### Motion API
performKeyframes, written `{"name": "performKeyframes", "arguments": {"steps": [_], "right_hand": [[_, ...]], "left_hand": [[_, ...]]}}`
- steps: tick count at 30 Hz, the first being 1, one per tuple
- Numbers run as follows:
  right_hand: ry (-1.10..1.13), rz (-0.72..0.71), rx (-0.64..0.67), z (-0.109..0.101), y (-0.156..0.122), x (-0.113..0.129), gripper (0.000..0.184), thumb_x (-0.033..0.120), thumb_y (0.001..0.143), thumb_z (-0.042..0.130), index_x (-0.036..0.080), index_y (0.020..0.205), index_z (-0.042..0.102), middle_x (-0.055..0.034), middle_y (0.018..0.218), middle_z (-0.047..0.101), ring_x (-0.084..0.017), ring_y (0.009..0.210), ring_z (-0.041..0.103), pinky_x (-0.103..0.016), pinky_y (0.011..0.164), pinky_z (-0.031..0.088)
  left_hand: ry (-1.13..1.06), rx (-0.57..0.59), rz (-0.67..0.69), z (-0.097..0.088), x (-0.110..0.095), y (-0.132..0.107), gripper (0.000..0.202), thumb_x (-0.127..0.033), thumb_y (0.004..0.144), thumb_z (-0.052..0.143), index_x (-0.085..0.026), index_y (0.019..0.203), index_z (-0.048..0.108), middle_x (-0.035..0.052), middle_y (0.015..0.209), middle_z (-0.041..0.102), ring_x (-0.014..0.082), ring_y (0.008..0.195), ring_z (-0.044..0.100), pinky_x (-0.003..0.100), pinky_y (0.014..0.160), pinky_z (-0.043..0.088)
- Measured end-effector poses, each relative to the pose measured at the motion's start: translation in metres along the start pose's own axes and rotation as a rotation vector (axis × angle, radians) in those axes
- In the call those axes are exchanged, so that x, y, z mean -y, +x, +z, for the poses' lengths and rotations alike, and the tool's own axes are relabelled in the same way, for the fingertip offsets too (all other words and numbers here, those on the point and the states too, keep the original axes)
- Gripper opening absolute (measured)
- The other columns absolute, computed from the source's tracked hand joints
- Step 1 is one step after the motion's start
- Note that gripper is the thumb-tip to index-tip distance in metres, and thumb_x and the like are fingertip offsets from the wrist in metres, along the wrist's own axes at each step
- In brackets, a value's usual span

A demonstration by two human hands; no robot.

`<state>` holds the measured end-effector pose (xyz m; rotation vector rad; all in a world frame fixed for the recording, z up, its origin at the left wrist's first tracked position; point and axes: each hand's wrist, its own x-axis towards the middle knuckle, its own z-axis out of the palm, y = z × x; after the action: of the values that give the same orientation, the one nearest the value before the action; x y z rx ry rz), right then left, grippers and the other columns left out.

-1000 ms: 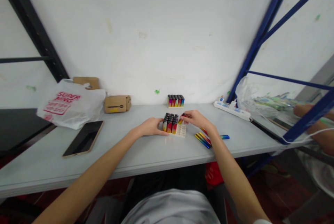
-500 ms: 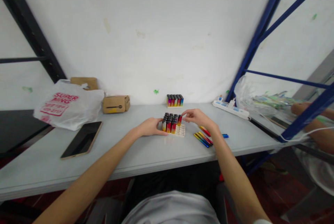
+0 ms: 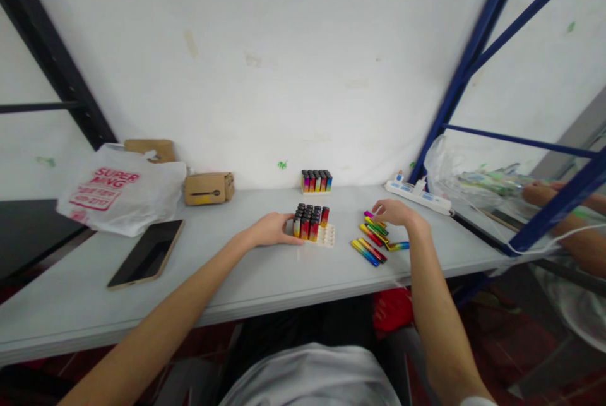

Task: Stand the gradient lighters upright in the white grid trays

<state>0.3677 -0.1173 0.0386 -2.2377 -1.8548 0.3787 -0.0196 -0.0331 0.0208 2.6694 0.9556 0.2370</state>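
Observation:
A white tray with round holes [image 3: 326, 237] stands on the table, its left part filled with upright black-topped lighters [image 3: 305, 224]. My left hand [image 3: 272, 229] wraps round the tray's left end, thumb along the front and fingers behind. One red-yellow lighter [image 3: 324, 216] stands in the back row at the right of the block; the holes in front of it are bare. To the right, my right hand [image 3: 396, 211] is bent down over a loose pile of colourful lighters [image 3: 374, 234], fingertips pinched at a purple-ended lighter [image 3: 368, 214]. Its fingers partly hide that lighter.
Behind stands another filled lighter block [image 3: 317, 182] near the wall. A phone [image 3: 146, 253], a plastic bag [image 3: 123, 191] and a cardboard box [image 3: 209, 189] lie left. A power strip [image 3: 419, 196] and blue rack [image 3: 454, 90] are right; another person's arm [image 3: 580, 229] shows beyond.
My right hand has left the lighter standing in the tray and moved right to the loose pile. More of the pile now shows. My left hand stays at the tray.

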Motion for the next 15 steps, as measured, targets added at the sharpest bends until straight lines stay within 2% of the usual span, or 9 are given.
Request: {"name": "performKeyframes", "arguments": {"steps": [6, 11, 15], "right_hand": [[-0.030, 0.074, 0.027, 0.005, 0.007, -0.009, 0.038, 0.029, 0.079, 0.075, 0.014, 0.113, 0.071, -0.0117, 0.103, 0.077, -0.021, 0.083, 0.072, -0.025, 0.066, 0.050], [-0.068, 0.095, 0.017, 0.014, 0.014, -0.005, 0.032, 0.028, 0.082, 0.071, 0.013, 0.109, 0.074, -0.0120, 0.103, 0.076, -0.021, 0.088, 0.072, -0.023, 0.067, 0.049], [-0.112, 0.041, -0.003, 0.016, 0.015, -0.003, 0.019, 0.024, 0.083, 0.068, 0.014, 0.097, 0.076, -0.0132, 0.098, 0.077, -0.023, 0.087, 0.071, -0.025, 0.068, 0.048]], "left_hand": [[0.023, 0.003, 0.007, 0.001, 0.001, 0.001, 0.080, -0.084, 0.069, 0.061, -0.018, 0.114, 0.064, 0.0011, 0.071, 0.063, 0.0221, 0.063, 0.059, 0.028, 0.054, 0.032], [0.005, -0.006, 0.004, 0.003, 0.003, 0.002, 0.080, -0.084, 0.068, 0.062, -0.019, 0.113, 0.064, 0.0003, 0.070, 0.062, 0.0215, 0.063, 0.059, 0.027, 0.053, 0.031], [0.002, -0.012, 0.002, 0.003, 0.004, 0.001, 0.080, -0.085, 0.067, 0.062, -0.019, 0.111, 0.065, 0.0001, 0.069, 0.062, 0.0211, 0.062, 0.058, 0.027, 0.053, 0.031]]}}
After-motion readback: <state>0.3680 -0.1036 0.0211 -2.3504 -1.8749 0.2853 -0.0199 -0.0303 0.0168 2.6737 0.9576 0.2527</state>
